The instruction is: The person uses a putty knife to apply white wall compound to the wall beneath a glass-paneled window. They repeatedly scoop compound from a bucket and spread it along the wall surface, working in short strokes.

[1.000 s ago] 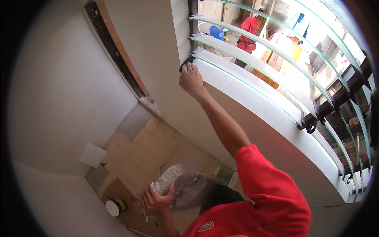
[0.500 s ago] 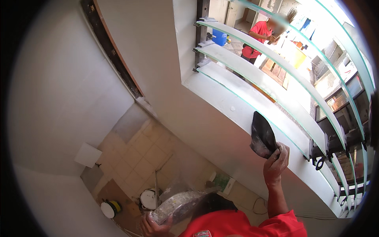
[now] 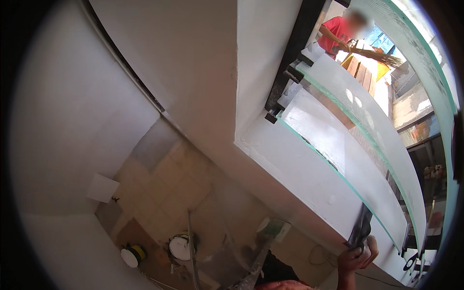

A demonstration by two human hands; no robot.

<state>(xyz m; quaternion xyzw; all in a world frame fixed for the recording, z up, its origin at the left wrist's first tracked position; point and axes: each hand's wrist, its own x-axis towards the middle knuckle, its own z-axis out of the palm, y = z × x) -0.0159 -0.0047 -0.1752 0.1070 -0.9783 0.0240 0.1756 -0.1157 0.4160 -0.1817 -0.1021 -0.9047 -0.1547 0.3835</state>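
In my right hand [image 3: 357, 256] is a thin, dark, flexible sheet [image 3: 360, 229], like a piece of black rubber. My fingers are closed round its lower end. Its top reaches the white window sill [image 3: 290, 159], beside the lowest frosted glass louvre slat [image 3: 333, 154]. My left hand is out of sight. A narrow greyish strip [image 3: 249, 280] at the lower edge, left of my clothing, looks like part of the smeared piece seen earlier, but most of it is cut off.
Glass slats sit in a dark frame [image 3: 295, 58]. Beyond them a person in red [image 3: 336, 34] holds a broom [image 3: 377, 54]. Below, a tiled floor [image 3: 164, 179] bears two buckets [image 3: 181, 246] [image 3: 133, 255], a pole [image 3: 192, 241] and a white board [image 3: 102, 187] against the wall.
The view has come closer to the louvres. My right hand and the black sheet have moved down along the sill. My left hand, earlier gripping the smeared piece, has left the view.
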